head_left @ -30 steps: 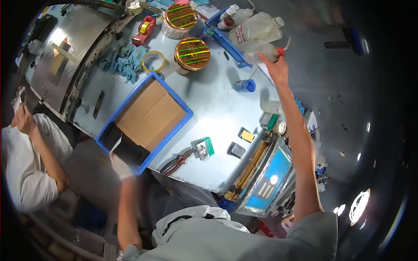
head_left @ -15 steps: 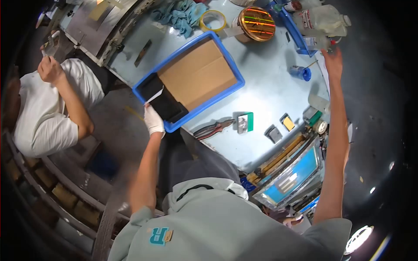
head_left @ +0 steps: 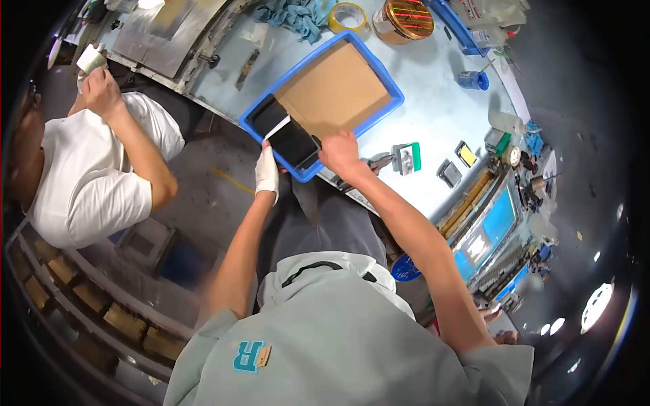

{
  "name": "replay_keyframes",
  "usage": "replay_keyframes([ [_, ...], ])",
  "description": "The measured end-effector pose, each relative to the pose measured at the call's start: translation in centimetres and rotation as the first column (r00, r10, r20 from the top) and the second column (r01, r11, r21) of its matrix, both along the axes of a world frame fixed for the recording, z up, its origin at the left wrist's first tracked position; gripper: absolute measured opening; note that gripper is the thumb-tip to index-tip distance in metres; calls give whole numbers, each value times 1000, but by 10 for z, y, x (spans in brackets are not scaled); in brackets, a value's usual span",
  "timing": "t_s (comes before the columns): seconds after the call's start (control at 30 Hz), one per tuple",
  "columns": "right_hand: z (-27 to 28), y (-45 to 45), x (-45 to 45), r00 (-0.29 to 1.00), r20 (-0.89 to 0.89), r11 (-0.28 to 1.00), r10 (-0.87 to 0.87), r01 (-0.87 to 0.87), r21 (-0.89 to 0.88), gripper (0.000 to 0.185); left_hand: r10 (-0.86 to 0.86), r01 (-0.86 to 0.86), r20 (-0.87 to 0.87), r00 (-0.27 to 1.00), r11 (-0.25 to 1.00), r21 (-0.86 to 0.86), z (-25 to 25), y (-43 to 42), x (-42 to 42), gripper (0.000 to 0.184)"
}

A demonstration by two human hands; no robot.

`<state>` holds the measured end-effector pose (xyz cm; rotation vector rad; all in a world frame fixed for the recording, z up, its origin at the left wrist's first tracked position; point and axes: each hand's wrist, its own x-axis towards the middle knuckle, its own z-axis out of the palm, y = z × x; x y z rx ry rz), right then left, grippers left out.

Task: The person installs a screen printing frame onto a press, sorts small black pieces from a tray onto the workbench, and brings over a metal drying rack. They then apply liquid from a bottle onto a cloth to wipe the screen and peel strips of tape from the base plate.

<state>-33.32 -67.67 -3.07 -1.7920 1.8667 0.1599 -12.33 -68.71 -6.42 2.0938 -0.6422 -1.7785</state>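
A blue tray (head_left: 389, 108) lined with brown cardboard (head_left: 338, 84) lies at the table's near edge. Dark flat panels (head_left: 292, 143) rest in its near left end. My left hand (head_left: 267, 172), in a white glove, is closed on a thin white-edged sheet (head_left: 278, 127) at the tray's near left rim. My bare right hand (head_left: 340, 153) is at the tray's near right rim, beside the dark panels, its fingers curled. What it holds, if anything, is hidden. Pliers (head_left: 379, 163) lie just right of it, partly behind the wrist.
Right of the tray are a green-and-white box (head_left: 407, 159), a grey block (head_left: 449, 173), a yellow pad (head_left: 466, 154) and a blue cup (head_left: 473, 80). Yellow tape (head_left: 347, 17) and a lidded tub (head_left: 403, 21) stand behind. A co-worker (head_left: 95, 169) sits at left.
My right hand has left the bottles at the back right and come to the tray's near rim. My left hand stays at the tray with the sheet. The whole view has shifted.
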Motion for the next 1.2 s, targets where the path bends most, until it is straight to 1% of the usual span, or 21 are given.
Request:
replay_keyframes([
  [0.07, 1, -5, 7, 1000, -28, 1000, -10, 11, 18, 24, -13, 14, -114, 993, 1000, 12, 3, 1, 15, 73],
  [0.17, -6, -7, 10, 996, -66, 994, -53, 59, 94, 26, -61, 78, -298, 953, 996, 46, -19, 20, 54, 78],
  [0.27, -12, -8, 9, 991, -123, 983, -46, 67, 169, 30, -72, 104, -280, 957, 989, 102, -17, 37, 91, 77],
  [0.37, -7, -17, 12, 983, -56, 927, -173, 182, 327, 31, -61, 106, -279, 958, 983, 147, -13, 45, 119, 73],
  [0.4, -5, -19, 16, 985, -114, 920, -130, 163, 356, 33, -55, 102, -283, 958, 983, 154, -14, 48, 128, 72],
  [0.5, -5, -26, 21, 974, -131, 873, -184, 223, 433, 37, -32, 93, -312, 950, 978, 184, -19, 46, 146, 67],
  [0.53, -16, -26, 19, 962, -118, 865, -246, 273, 422, 32, -33, 96, -317, 948, 978, 184, -17, 45, 150, 66],
  [0.57, -27, -23, 16, 960, -102, 863, -261, 279, 420, 31, -35, 100, -322, 946, 977, 186, -16, 44, 153, 66],
  [0.67, -21, -26, 14, 954, -43, 863, -296, 286, 415, 28, -192, 249, -319, 928, 957, 149, -8, 31, 137, 63],
  [0.7, -22, -26, 12, 945, 24, 860, -325, 285, 423, 27, -222, 283, -347, 911, 949, 138, 11, 24, 123, 59],
  [0.77, -25, -23, 6, 911, 156, 855, -381, 282, 435, 26, -306, 367, -397, 865, 927, 85, 16, 15, 100, 55],
  [0.8, -14, -25, 7, 878, 202, 844, -433, 317, 432, 25, -352, 397, -377, 856, 917, 45, 27, 10, 86, 52],
  [0.83, -14, -27, 8, 854, 237, 832, -463, 327, 448, 30, -368, 400, -379, 849, 916, 8, 26, 7, 73, 49],
  [0.9, -8, -29, 12, 835, 209, 821, -509, 399, 408, 40, -401, 431, -411, 819, 902, -22, 22, 4, 54, 40],
  [0.97, 12, -36, 22, 869, 137, 840, -475, 401, 366, 50, -575, 574, -263, 775, 814, -89, 8, 6, 41, 32],
  [1.0, 13, -34, 24, 892, 123, 887, -436, 401, 230, 49, -513, 511, -315, 799, 854, -97, 5, 10, 39, 23],
  [1.03, 20, -41, 29, 911, 73, 893, -407, 380, 241, 47, -437, 470, -386, 812, 883, -10, 10, 9, 33, 20],
  [1.1, 40, -53, 35, 948, 29, 919, -318, 301, 256, 40, -347, 392, -412, 843, 920, 27, 16, 14, 19, 17],
  [1.13, 38, -55, 38, 959, 24, 932, -281, 267, 243, 41, -354, 391, -389, 851, 920, 19, 17, 15, 13, 16],
  [1.17, 38, -59, 39, 969, 17, 944, -246, 235, 231, 42, -389, 438, -410, 825, 898, 30, 17, 14, 9, 17],
  [1.2, 36, -62, 40, 978, 8, 955, -210, 203, 215, 44, -339, 389, -430, 837, 921, 30, 21, 18, 1, 14],
])
